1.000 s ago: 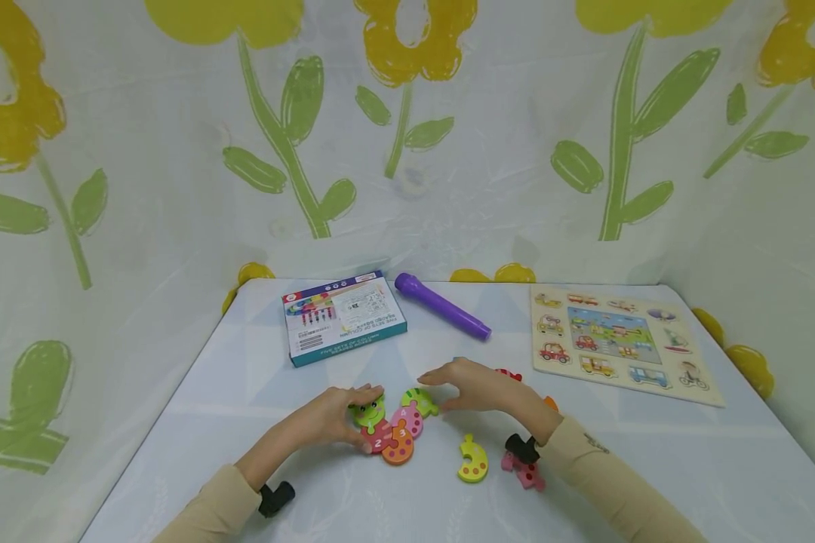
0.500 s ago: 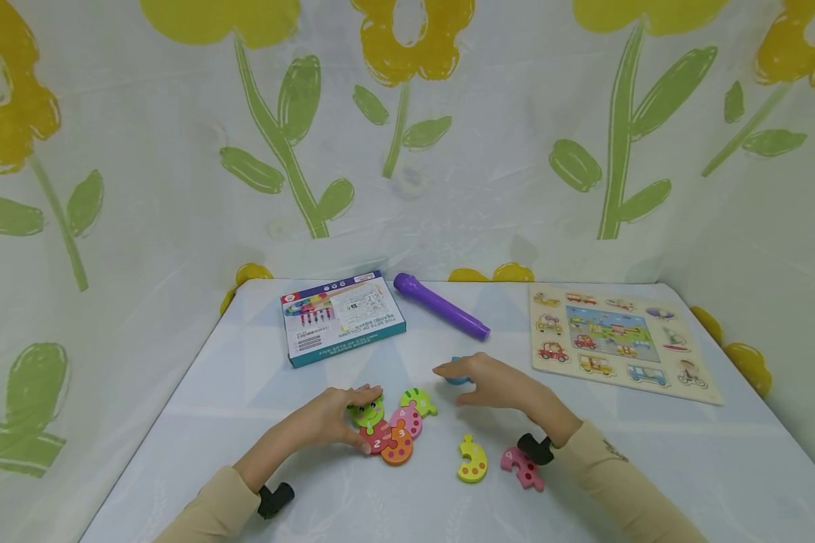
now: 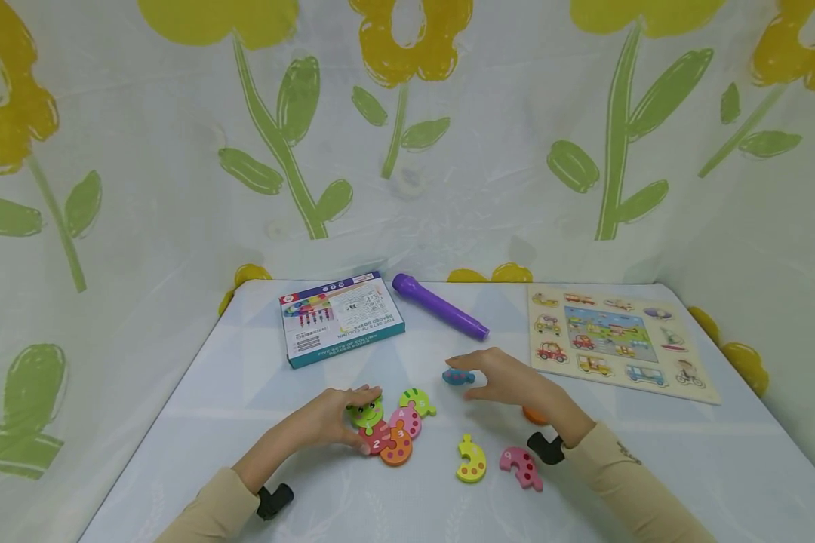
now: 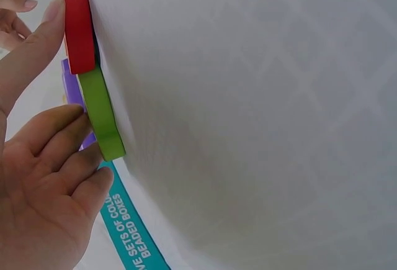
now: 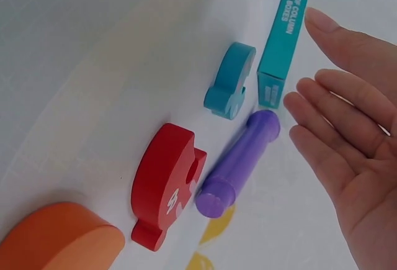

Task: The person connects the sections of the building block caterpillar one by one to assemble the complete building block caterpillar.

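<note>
My left hand (image 3: pixel 326 418) lies at a caterpillar puzzle of joined number pieces. Its fingertips touch the smiling green head (image 3: pixel 368 415), and its thumb touches the red piece (image 4: pixel 79 29) marked 2. Orange (image 3: pixel 397 446), pink (image 3: pixel 407 421) and striped green (image 3: pixel 417 402) pieces curve off to the right. Over a loose blue puzzle piece (image 3: pixel 457 376) hovers my right hand (image 3: pixel 512 381), fingers spread and nothing held. The right wrist view shows a gap between those fingers and the blue piece (image 5: pixel 232 81).
Loose yellow (image 3: pixel 472 460) and pink (image 3: pixel 521 469) pieces lie nearer me. A red piece (image 5: pixel 164 183) and an orange one (image 5: pixel 59 239) are beside my right arm. Behind are a bead box (image 3: pixel 342 320), a purple toy microphone (image 3: pixel 441 305) and a vehicle puzzle board (image 3: pixel 618 343).
My right hand has moved right and slightly back, from beside the striped green piece to the blue piece, uncovering the blue and pink pieces. My left hand has stayed in place.
</note>
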Tool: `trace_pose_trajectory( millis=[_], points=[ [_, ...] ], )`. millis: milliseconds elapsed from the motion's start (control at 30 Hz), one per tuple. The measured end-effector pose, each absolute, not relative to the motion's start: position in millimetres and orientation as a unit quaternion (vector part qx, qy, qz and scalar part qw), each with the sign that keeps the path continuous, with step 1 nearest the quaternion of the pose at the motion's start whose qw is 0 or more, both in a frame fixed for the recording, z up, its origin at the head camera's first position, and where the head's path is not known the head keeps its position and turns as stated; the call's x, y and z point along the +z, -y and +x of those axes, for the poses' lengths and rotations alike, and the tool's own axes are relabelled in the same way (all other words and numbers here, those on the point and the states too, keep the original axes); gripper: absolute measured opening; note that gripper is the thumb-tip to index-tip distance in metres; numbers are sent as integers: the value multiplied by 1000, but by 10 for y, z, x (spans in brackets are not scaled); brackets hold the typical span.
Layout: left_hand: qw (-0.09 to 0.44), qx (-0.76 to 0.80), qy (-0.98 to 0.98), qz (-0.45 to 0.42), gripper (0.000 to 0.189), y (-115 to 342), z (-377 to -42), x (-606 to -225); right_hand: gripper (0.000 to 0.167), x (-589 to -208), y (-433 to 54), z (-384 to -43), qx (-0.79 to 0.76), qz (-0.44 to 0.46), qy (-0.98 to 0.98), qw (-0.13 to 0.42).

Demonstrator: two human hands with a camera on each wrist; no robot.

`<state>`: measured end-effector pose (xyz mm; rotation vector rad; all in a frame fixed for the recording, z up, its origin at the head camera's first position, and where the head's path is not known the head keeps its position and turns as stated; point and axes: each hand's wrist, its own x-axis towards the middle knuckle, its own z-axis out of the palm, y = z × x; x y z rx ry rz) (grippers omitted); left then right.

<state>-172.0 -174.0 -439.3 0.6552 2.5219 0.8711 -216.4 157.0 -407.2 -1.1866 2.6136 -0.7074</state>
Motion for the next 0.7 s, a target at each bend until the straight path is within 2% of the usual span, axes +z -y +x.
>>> trace_pose_trajectory(
  millis=[400, 700],
  points=[
    [193, 306, -902, 237, 86, 1744, -1715, -4392, 52, -4078, -1648, -2186, -237, -364, -896, 96],
    [194, 303, -903, 234, 87, 1743, -1710, -4387, 53, -4129, -1683, -2241, -263, -299, -907, 140]
  ],
)
